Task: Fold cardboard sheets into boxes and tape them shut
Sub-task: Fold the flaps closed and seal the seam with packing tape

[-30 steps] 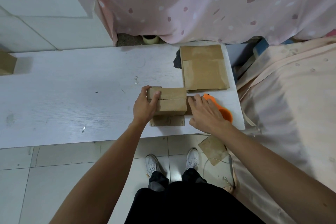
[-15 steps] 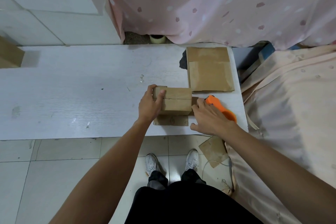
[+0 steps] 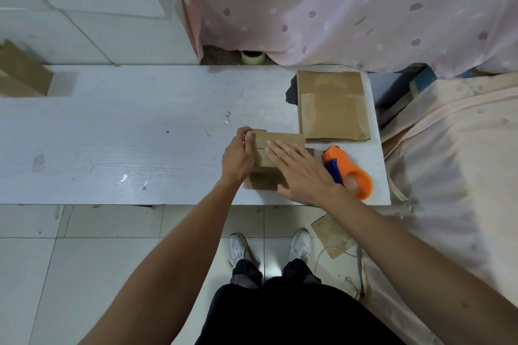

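Brown cardboard box (image 3: 280, 138), closed on top (seam showing).

- A broad open stretch of the tabletop (image 3: 126, 134) runs left of the left hand (image 3: 238, 157), as far as a brown cardboard box (image 3: 22, 73) at the far-left edge.
- Right of the folded box (image 3: 280, 138), an orange tape dispenser (image 3: 350, 173) lies just beside the right hand (image 3: 300, 171) and fills the near right corner.
- A stack of flat cardboard sheets (image 3: 333, 106) takes up the far right corner. Its near edge meets or nearly meets the folded box, and only a narrow strip separates it from the dispenser.
- A pink curtain (image 3: 336, 8) hangs down to the far edge behind the stack.
- A peach cloth-covered surface (image 3: 448, 162) closes off the right side.
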